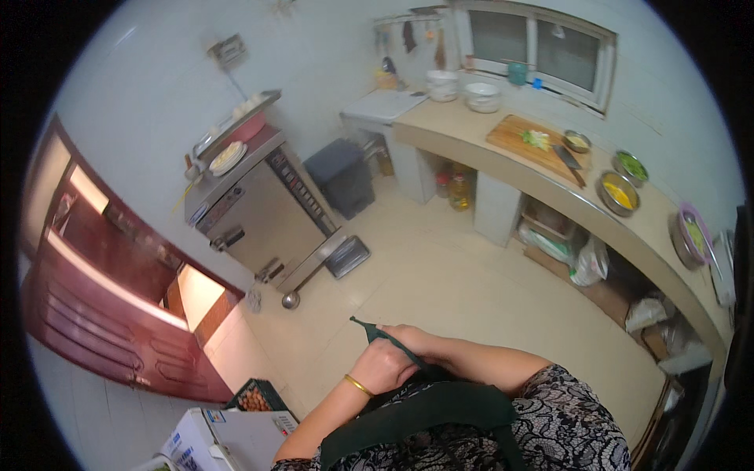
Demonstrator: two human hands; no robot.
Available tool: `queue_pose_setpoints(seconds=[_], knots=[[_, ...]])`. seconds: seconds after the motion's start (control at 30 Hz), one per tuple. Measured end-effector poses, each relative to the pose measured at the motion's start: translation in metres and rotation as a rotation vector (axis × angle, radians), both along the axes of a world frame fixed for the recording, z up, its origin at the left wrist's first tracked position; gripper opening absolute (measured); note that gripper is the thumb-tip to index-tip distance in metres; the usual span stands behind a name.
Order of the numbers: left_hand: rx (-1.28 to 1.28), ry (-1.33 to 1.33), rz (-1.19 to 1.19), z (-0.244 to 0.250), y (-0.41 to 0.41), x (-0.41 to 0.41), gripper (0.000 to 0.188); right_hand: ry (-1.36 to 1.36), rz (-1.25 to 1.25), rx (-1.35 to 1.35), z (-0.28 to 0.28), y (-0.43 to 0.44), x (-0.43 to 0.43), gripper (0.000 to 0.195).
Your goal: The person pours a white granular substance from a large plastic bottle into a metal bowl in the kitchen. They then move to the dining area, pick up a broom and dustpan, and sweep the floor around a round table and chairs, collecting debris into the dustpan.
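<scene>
My left hand (386, 366), with a gold-coloured bangle at the wrist, is closed on dark green cloth in front of my body. Close beside it, my right hand (415, 341) grips the same cloth, its fingers partly hidden. A narrow end of the cloth sticks up past both hands. The dark green apron (424, 409) lies across my chest over a patterned lace top. Beyond the hands is the tiled floor (447, 282).
A steel steaming cabinet (271, 206) stands ahead on the left, near an open red door (118, 329). Along the right wall runs a counter (548, 182) with a wooden cutting board (512, 138), a cleaver (566, 158) and several bowls. Eggs (254, 400) fill a crate at lower left.
</scene>
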State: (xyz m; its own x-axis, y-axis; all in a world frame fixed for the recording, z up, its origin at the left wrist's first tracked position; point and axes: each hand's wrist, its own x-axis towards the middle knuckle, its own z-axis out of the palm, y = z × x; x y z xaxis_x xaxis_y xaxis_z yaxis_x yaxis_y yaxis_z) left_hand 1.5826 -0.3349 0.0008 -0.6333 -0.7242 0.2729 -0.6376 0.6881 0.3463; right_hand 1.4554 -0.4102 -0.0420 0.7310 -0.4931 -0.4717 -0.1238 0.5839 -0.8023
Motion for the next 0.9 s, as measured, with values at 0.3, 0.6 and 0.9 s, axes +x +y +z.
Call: queue_pose_setpoints(seconds=[0.3,0.6,0.9], knots=[[0.069,-0.140,0.287,-0.004,-0.035,0.078,0.012,-0.032,0.160,0.018,-0.012,-0.069,0.081,0.028],[-0.208,0.161,0.713,-0.024,-0.028,0.201,0.028,-0.401,0.429,-0.269,-0.057,-0.090,0.214,0.041],[-0.234,-0.236,0.761,-0.047,-0.012,0.369,0.030,0.069,0.017,0.215,-0.036,-0.049,0.413,0.052]])
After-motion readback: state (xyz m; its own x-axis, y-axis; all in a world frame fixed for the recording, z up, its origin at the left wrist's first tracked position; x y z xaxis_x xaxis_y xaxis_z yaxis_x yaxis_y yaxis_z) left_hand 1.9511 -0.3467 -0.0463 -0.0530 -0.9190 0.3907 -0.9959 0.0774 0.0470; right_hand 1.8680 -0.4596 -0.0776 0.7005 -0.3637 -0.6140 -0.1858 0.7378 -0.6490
